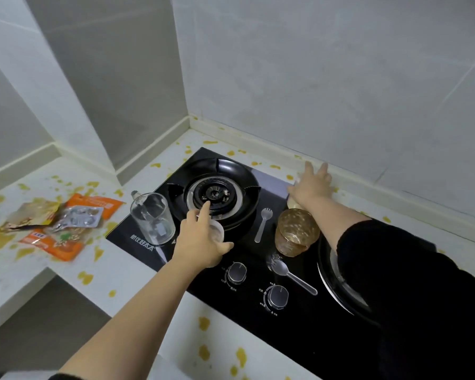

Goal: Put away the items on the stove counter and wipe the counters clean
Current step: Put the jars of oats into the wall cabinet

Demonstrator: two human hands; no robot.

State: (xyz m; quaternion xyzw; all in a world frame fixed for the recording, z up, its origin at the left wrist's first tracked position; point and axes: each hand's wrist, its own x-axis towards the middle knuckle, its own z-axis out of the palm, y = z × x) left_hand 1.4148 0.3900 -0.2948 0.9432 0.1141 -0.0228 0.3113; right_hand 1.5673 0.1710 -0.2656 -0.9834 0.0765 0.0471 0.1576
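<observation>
Centrally, the black cooktop (299,333) is shown on a yellow-spattered counter (137,272). A clear glass (152,219) stands just left of the left hand (203,239), by which a small translucent cup (217,231) is gripped. The right hand (311,185), fingers (324,168) spread, is held over a pale object (293,204), not identifiable, at the rear edge; the amber glass (296,231) lies just bodyward of it. A spork (262,224) is aligned front-to-back between the hands.

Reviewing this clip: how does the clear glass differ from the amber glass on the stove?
The clear glass is colourless and smooth-walled; the amber glass is brown-tinted and textured. The clear glass looks taller, the amber glass squatter. Both stand upright on the black stove top.
</observation>
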